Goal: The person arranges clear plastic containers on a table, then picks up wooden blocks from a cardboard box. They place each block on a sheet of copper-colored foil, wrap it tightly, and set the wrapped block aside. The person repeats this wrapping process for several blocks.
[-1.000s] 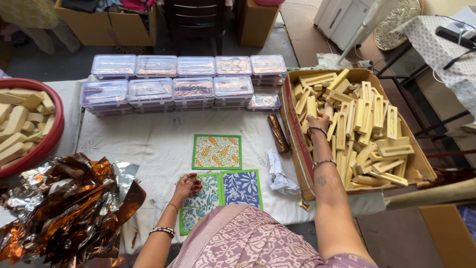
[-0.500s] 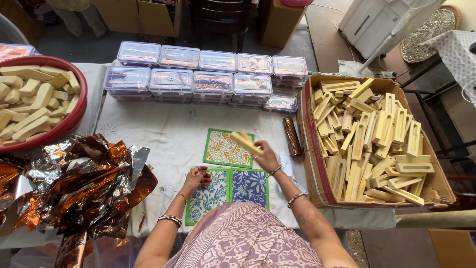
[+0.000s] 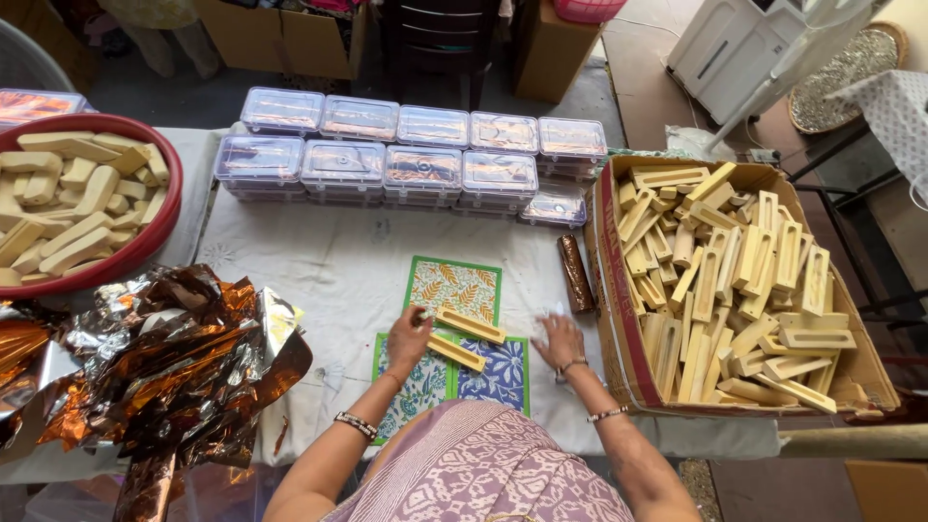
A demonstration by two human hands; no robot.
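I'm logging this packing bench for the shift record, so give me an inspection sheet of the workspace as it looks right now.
Surface: table under a white cloth, three patterned mats laid near the front edge.
Job's things: two pale slotted blocks lying across the mats; cardboard box at right full of similar blocks.
Clutter: heap of copper foil sheets at left; red basin of pale bars; rows of clear lidded boxes; brown foil roll.
Grips: left hand touching the end of a block; right hand flat on the cloth, empty.
Cables: nothing seen.
Surroundings: cardboard cartons and a white appliance on the floor beyond.
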